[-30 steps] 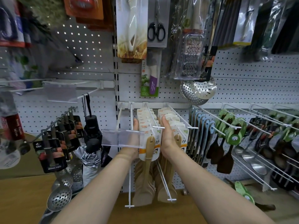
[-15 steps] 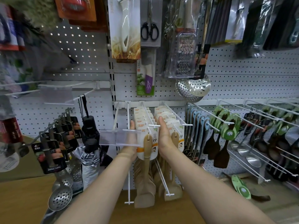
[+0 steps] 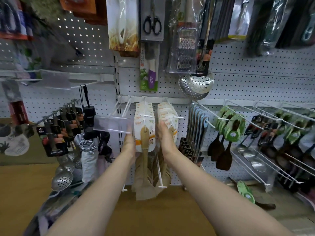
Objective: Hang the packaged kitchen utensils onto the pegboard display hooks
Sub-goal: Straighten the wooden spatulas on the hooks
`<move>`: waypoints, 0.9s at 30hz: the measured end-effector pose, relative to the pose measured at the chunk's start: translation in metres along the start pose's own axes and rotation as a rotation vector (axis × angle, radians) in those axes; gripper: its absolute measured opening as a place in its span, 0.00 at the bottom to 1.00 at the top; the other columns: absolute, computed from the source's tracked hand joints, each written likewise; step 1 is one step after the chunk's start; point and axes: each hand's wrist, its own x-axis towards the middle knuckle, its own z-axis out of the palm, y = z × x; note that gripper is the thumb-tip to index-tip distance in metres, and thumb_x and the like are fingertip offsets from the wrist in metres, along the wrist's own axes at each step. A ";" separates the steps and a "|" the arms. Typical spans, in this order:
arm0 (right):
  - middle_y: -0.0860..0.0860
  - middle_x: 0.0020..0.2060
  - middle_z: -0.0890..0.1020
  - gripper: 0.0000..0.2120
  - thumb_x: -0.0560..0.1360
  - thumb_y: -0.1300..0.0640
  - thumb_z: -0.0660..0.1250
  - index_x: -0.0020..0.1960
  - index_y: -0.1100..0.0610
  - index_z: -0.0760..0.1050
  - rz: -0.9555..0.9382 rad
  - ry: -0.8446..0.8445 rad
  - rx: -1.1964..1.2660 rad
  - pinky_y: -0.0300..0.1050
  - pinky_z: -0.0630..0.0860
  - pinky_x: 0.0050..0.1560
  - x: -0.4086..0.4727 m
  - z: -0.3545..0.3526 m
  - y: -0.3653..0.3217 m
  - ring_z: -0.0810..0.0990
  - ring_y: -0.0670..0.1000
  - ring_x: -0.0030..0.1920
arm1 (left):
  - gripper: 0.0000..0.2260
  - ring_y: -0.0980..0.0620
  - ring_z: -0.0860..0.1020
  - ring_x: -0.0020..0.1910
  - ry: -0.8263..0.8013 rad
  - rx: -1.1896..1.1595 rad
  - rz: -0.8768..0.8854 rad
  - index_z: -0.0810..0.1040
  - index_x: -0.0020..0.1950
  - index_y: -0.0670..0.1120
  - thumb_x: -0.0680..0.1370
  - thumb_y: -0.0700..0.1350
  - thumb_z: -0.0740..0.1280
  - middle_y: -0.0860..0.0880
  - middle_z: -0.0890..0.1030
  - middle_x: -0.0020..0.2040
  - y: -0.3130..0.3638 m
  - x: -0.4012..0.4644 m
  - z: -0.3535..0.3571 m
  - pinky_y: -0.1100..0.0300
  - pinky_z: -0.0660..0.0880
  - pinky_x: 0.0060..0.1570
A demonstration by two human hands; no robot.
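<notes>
Both hands flank the front wooden spatula pack (image 3: 144, 133) on the centre hook (image 3: 144, 114) of the pegboard (image 3: 255, 86); the left hand (image 3: 129, 142) lies along the card's left edge, partly behind a clear price-tag holder (image 3: 112, 124), and the right hand (image 3: 164, 135) presses flat against its right edge, fingers straight; neither visibly curls round it, though the left fingertips are hidden. Held from 2 sides like this, the pack likely stays square to the wire so its hole slides along. It hangs at the front of 1 row, a second row of packs (image 3: 167, 113) just beside; a green-carded spatula (image 3: 245, 191) lies on the desk (image 3: 153, 217), apparently not yet hung.
</notes>
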 end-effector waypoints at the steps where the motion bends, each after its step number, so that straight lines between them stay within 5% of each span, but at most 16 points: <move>1: 0.48 0.76 0.68 0.33 0.82 0.34 0.48 0.79 0.52 0.63 0.002 0.006 -0.012 0.55 0.57 0.78 -0.003 -0.006 0.000 0.65 0.50 0.76 | 0.28 0.44 0.83 0.55 0.029 0.005 0.015 0.83 0.55 0.53 0.81 0.68 0.49 0.48 0.87 0.50 -0.003 -0.005 0.001 0.45 0.76 0.62; 3: 0.51 0.74 0.70 0.33 0.82 0.34 0.47 0.78 0.54 0.66 -0.001 0.024 -0.027 0.52 0.61 0.76 -0.009 -0.017 -0.003 0.68 0.52 0.74 | 0.27 0.47 0.82 0.55 0.068 0.003 0.006 0.81 0.54 0.54 0.81 0.68 0.49 0.53 0.86 0.47 -0.009 -0.013 0.003 0.49 0.74 0.63; 5: 0.56 0.69 0.76 0.32 0.83 0.36 0.48 0.74 0.58 0.70 0.032 0.044 -0.025 0.50 0.70 0.69 -0.015 -0.029 -0.009 0.76 0.55 0.68 | 0.23 0.55 0.79 0.49 0.075 0.002 0.031 0.76 0.62 0.55 0.83 0.64 0.47 0.55 0.82 0.48 -0.012 -0.024 0.008 0.62 0.73 0.50; 7: 0.60 0.60 0.82 0.32 0.83 0.37 0.48 0.66 0.61 0.77 0.077 0.052 -0.017 0.47 0.80 0.51 -0.024 -0.040 -0.016 0.84 0.57 0.53 | 0.23 0.60 0.76 0.45 0.101 0.004 0.051 0.75 0.64 0.54 0.84 0.62 0.46 0.54 0.80 0.48 -0.015 -0.038 0.016 0.64 0.69 0.42; 9: 0.62 0.48 0.86 0.33 0.84 0.39 0.49 0.57 0.64 0.81 0.066 0.088 0.012 0.42 0.79 0.33 -0.029 -0.050 -0.017 0.85 0.56 0.39 | 0.23 0.57 0.79 0.49 0.154 -0.010 0.067 0.80 0.53 0.54 0.84 0.63 0.48 0.55 0.83 0.45 -0.023 -0.047 0.019 0.61 0.72 0.48; 11: 0.60 0.37 0.85 0.30 0.84 0.42 0.53 0.48 0.65 0.82 -0.002 0.244 0.055 0.40 0.75 0.26 -0.031 -0.059 -0.013 0.82 0.54 0.30 | 0.26 0.54 0.78 0.60 0.267 -0.038 0.113 0.81 0.57 0.52 0.81 0.67 0.50 0.54 0.83 0.54 -0.036 -0.055 0.022 0.53 0.72 0.64; 14: 0.53 0.30 0.80 0.21 0.82 0.45 0.58 0.40 0.57 0.80 -0.099 0.504 0.058 0.48 0.75 0.35 -0.025 -0.073 -0.002 0.79 0.53 0.32 | 0.25 0.51 0.69 0.71 0.476 0.110 0.246 0.71 0.70 0.47 0.82 0.61 0.52 0.52 0.72 0.71 -0.053 -0.069 0.035 0.44 0.62 0.73; 16: 0.49 0.37 0.81 0.16 0.81 0.45 0.59 0.45 0.53 0.79 -0.144 0.559 -0.060 0.53 0.75 0.49 -0.018 -0.081 0.003 0.80 0.52 0.43 | 0.27 0.48 0.70 0.70 0.395 0.165 0.293 0.71 0.71 0.49 0.80 0.63 0.51 0.49 0.74 0.70 -0.059 -0.076 0.050 0.42 0.64 0.72; 18: 0.47 0.54 0.79 0.13 0.82 0.45 0.58 0.56 0.50 0.77 -0.137 0.496 -0.148 0.52 0.70 0.62 -0.013 -0.086 0.002 0.76 0.51 0.59 | 0.30 0.52 0.68 0.73 0.262 0.204 0.304 0.70 0.74 0.54 0.79 0.68 0.50 0.53 0.72 0.73 -0.058 -0.079 0.065 0.43 0.62 0.74; 21: 0.47 0.73 0.68 0.24 0.84 0.44 0.54 0.77 0.51 0.64 -0.084 0.267 -0.097 0.45 0.59 0.70 -0.008 -0.090 -0.006 0.64 0.47 0.73 | 0.30 0.53 0.60 0.78 0.101 0.235 0.248 0.61 0.80 0.54 0.82 0.67 0.49 0.54 0.64 0.78 -0.049 -0.072 0.082 0.47 0.55 0.78; 24: 0.43 0.75 0.63 0.27 0.85 0.42 0.51 0.81 0.51 0.56 -0.033 0.111 -0.043 0.44 0.56 0.71 -0.002 -0.090 -0.011 0.58 0.47 0.77 | 0.39 0.53 0.62 0.77 0.002 0.244 0.208 0.62 0.79 0.59 0.74 0.77 0.49 0.54 0.65 0.78 -0.043 -0.055 0.088 0.44 0.59 0.77; 27: 0.45 0.76 0.65 0.26 0.85 0.44 0.49 0.80 0.52 0.59 -0.028 0.043 -0.039 0.41 0.56 0.68 0.003 -0.085 -0.011 0.61 0.45 0.75 | 0.27 0.54 0.72 0.69 -0.037 0.202 0.222 0.72 0.73 0.55 0.82 0.66 0.47 0.53 0.75 0.70 -0.032 -0.049 0.091 0.55 0.69 0.67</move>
